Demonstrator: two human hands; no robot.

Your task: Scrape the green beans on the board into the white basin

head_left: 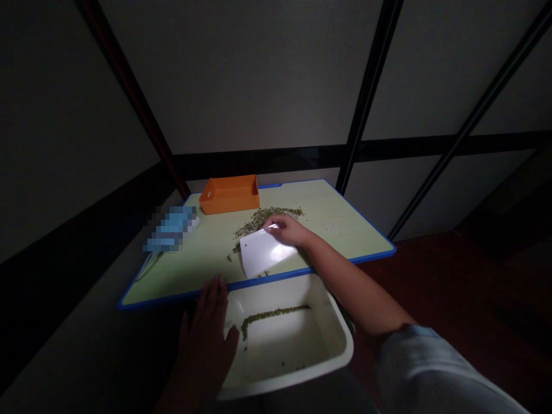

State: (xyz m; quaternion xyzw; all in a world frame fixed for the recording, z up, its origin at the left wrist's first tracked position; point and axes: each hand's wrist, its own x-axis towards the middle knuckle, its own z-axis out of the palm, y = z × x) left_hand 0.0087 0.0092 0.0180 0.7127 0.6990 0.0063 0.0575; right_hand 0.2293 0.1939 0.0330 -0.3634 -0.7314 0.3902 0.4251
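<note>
My right hand [290, 230] is closed on the top edge of a white plastic scraper [265, 253], a flat sheet with a small hole near one corner. The scraper leans over the table between a spread of small green beans or seeds [263, 217] and the near edge. Below that edge is a white basin [340, 356], with a line of the same green grains [276, 313] along its far inner side. My left hand [209, 333] grips the basin's left side, thumb at the inner rim and fingers reaching up toward the table edge.
The pale table [345, 230] has a blue border. An orange open box [230, 195] stands at its back left. A blurred blue item [170, 227] lies at the left, with a white cord [147, 265] by it. Panelled walls [259, 75] rise behind.
</note>
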